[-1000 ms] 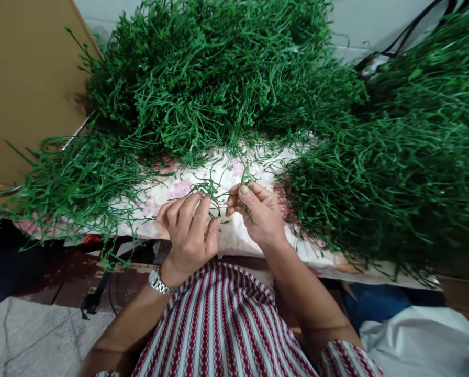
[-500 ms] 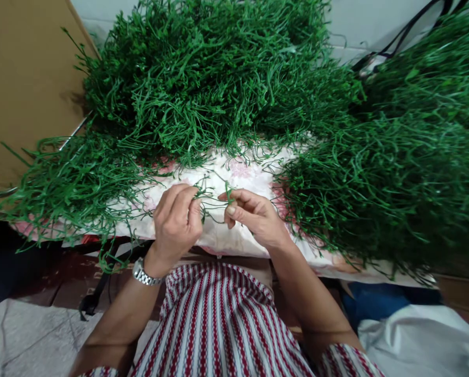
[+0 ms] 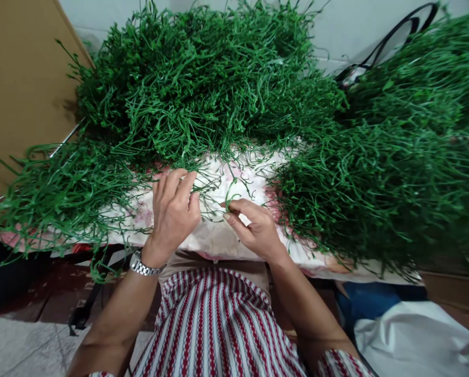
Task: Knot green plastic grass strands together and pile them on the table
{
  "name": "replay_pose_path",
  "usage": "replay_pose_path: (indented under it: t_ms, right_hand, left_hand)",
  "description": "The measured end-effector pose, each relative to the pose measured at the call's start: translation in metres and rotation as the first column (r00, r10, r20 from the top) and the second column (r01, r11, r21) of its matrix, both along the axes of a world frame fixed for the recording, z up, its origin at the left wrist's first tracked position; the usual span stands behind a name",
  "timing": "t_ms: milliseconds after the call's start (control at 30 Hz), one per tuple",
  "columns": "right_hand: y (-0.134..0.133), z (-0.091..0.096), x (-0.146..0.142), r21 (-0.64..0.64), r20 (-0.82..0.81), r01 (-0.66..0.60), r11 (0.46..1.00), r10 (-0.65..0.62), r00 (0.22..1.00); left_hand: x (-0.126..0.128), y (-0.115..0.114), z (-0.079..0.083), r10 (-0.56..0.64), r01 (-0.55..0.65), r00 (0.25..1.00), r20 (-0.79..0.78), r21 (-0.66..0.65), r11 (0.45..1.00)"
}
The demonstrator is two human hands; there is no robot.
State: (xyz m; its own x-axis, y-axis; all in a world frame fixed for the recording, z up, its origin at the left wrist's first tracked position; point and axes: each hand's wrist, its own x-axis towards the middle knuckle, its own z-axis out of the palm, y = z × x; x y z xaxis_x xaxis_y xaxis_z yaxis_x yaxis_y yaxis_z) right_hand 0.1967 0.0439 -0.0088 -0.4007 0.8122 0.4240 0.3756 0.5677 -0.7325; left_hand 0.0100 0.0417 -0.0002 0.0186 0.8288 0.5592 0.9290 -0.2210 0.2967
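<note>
My right hand (image 3: 255, 228) pinches a short, curled green stem (image 3: 230, 196) between thumb and fingertips, just over the flowered cloth. The stem's upper end curves away above the fingers. To its left, my left hand (image 3: 175, 209) lies palm down with fingers stretched and the thumb apart, a metal watch on its wrist. Several thin dark green stems (image 3: 210, 183) lie loose on the cloth beside its fingertips. Whatever is under the left palm is hidden.
A big heap of green stems (image 3: 203, 78) stands behind my hands. Another heap (image 3: 360, 188) spreads on the right and a smaller one (image 3: 69, 193) on the left. The flowered cloth (image 3: 219, 238) covers the table. A brown board (image 3: 22, 78) rises at the far left.
My left hand has loosened from a closed grip near the stems and its fingers have straightened. My right hand keeps its pinch on the stem and sits slightly lower. The whole view has shifted a little.
</note>
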Motion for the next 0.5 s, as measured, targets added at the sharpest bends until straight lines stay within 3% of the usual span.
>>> replay_pose_path:
  t_ms: [167,300,400,500]
  right_hand:
    - [0.001,-0.008,0.003,0.167,0.117,-0.010,0.986,-0.009,0.993]
    - [0.004,-0.005,0.006,0.226,0.122,0.017,0.974,-0.045,0.992]
    - [0.011,0.009,0.009,0.280,0.091,0.064,0.958,-0.092,0.992]
    - [0.026,0.036,0.001,0.421,0.063,0.125,0.899,-0.166,0.984]
  left_hand:
    - [-0.004,0.000,-0.006,-0.044,0.044,0.999,-0.003,-0.052,0.998]
    - [-0.011,-0.001,-0.012,-0.026,0.027,0.999,0.031,-0.041,0.999]
    - [-0.011,0.000,-0.015,0.006,-0.010,0.999,-0.038,-0.105,0.994]
    - [-0.008,0.003,-0.017,0.012,-0.028,0.997,-0.082,-0.199,0.980]
